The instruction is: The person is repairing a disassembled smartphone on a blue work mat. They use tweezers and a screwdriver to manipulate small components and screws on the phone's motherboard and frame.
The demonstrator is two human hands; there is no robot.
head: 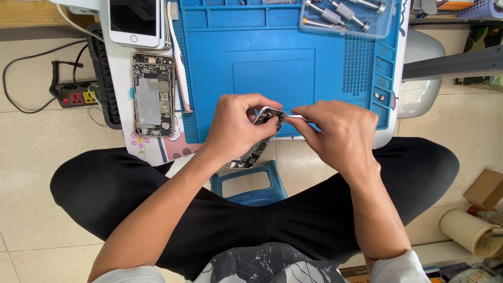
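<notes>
**Opened phone body held over near edge of blue mat**

Left hand closed around an opened phone body, gripped along its long sides; the body hangs tilted past the near edge of the blue work mat, above the lap. Right hand pinched shut on slim metal tweezers, tip at the body's upper end. What the tip touches: cannot tell, fingers cover it.

Handling judgement: body light and stiff, but exposed boards and connectors fragile; hold by the frame edges, not the inner parts.

Also noted: second opened phone at the mat's left edge, white phone at the far-left corner, screwdriver tray far-right.
</notes>
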